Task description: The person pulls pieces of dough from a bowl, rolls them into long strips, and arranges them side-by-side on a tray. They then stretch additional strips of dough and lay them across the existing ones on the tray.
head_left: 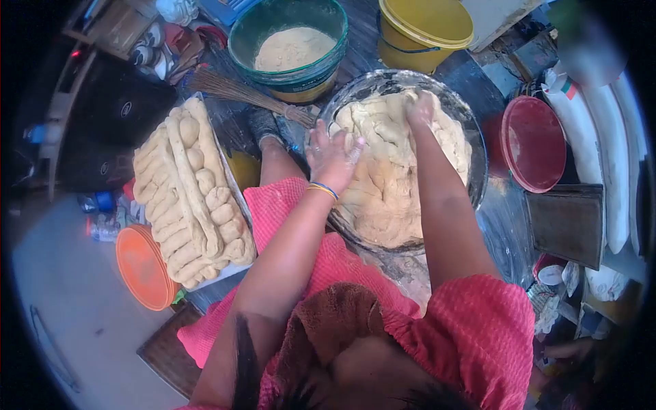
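Head view: left hand (333, 154) grip wide, flat on dough (389, 191) beside the bowl (482, 158) rim; right hand (420, 109) mid-dough, grip untellable.

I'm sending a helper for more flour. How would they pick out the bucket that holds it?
Start at the big glass bowl of dough in the middle. Just past its far left edge stands a green bucket, beside a yellow bucket. The green one is open with pale flour inside, while the yellow one has its lid on.
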Tool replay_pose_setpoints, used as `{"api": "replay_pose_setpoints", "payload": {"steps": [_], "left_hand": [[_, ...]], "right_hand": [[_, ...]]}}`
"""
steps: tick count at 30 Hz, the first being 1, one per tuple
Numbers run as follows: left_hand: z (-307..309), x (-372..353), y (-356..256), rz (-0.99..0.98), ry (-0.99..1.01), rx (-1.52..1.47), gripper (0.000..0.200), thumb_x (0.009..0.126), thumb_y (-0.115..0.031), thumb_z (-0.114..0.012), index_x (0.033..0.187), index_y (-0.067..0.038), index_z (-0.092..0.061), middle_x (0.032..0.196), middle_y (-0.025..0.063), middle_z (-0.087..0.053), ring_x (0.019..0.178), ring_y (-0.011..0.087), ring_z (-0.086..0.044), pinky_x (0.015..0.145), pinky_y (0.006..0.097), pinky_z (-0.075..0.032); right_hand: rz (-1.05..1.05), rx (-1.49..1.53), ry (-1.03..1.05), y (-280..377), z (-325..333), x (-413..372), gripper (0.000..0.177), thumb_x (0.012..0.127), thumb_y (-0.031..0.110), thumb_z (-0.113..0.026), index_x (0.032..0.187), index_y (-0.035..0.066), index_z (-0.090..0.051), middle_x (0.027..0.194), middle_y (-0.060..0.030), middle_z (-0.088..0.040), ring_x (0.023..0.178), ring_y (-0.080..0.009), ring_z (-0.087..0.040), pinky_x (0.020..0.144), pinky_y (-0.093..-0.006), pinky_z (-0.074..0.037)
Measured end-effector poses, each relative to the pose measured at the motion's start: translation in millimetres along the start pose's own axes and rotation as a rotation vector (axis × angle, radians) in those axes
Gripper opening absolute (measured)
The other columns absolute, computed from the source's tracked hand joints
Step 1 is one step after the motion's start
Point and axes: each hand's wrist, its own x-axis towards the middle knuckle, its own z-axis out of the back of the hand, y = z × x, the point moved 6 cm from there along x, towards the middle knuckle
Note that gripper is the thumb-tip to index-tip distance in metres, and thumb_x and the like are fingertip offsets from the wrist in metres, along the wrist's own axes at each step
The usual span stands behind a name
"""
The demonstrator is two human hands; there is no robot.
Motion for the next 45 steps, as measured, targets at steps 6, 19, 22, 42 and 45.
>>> {"api": "replay_pose_setpoints", "payload": {"steps": [6, 19, 22, 42, 45], "left_hand": [[-5.2, 3.4, -18.3, -0.062, 0.018, -0.013, 0.06, 0.086, -0.053, -0.038, 0.126, -0.008, -0.043, 0.142, 0.0248, -0.009, 0.131, 0.0426, -0.009, 0.103, 0.0551, -0.01], [-13.3, 6.1, 6.8, -0.035, 0.022, 0.023, 0.057, 0.084, -0.048, -0.048, 0.123, -0.007, -0.046, 0.135, 0.0233, -0.029, 0.126, 0.0366, -0.026, 0.103, 0.0445, -0.021], [-44.6, 9.1, 11.9, -0.148, 0.365, -0.218, 0.055, 0.081, -0.038, -0.054, 0.124, -0.006, -0.043, 0.132, 0.0217, -0.035, 0.122, 0.0343, -0.034, 0.1, 0.0394, -0.03], [-60.7, 21.3, 0.0, -0.173, 0.135, -0.39, 0.027, 0.073, -0.012, -0.056, 0.097, -0.001, -0.058, 0.094, 0.0226, -0.059, 0.09, 0.0361, -0.056, 0.078, 0.0388, -0.043], [-58.7, 26.2, -6.7, -0.121, 0.123, -0.42, 0.03, 0.071, -0.009, -0.057, 0.1, -0.002, -0.058, 0.098, 0.0221, -0.059, 0.095, 0.0358, -0.056, 0.082, 0.0385, -0.043]], "right_hand": [[0.184, -0.34, 0.203, 56.6, -127.2, -46.3, 0.052, 0.078, 0.032, -0.059, 0.121, 0.006, -0.047, 0.113, -0.0174, -0.055, 0.106, -0.0327, -0.051, 0.101, -0.0381, -0.028], [-0.011, 1.401, 0.24, 2.6, 8.5, -165.7, 0.028, 0.084, 0.006, -0.052, 0.109, 0.006, -0.039, 0.103, -0.0131, -0.055, 0.095, -0.0209, -0.053, 0.083, -0.0347, -0.044], [0.083, 1.522, 0.28, -4.8, 68.3, -205.3, 0.026, 0.085, 0.012, -0.056, 0.105, 0.008, -0.039, 0.107, -0.0178, -0.055, 0.107, -0.031, -0.051, 0.093, -0.0461, -0.039], [-0.021, 1.122, 0.402, 24.0, -1.8, -155.6, 0.072, 0.08, 0.013, -0.063, 0.138, 0.008, -0.021, 0.111, -0.0119, -0.056, 0.096, -0.0201, -0.055, 0.087, -0.0321, -0.041], [-0.046, 1.237, 0.194, 17.5, 19.2, -148.7, 0.071, 0.079, 0.014, -0.065, 0.136, 0.006, -0.023, 0.11, -0.0118, -0.056, 0.096, -0.0192, -0.057, 0.081, -0.0328, -0.048]]}}
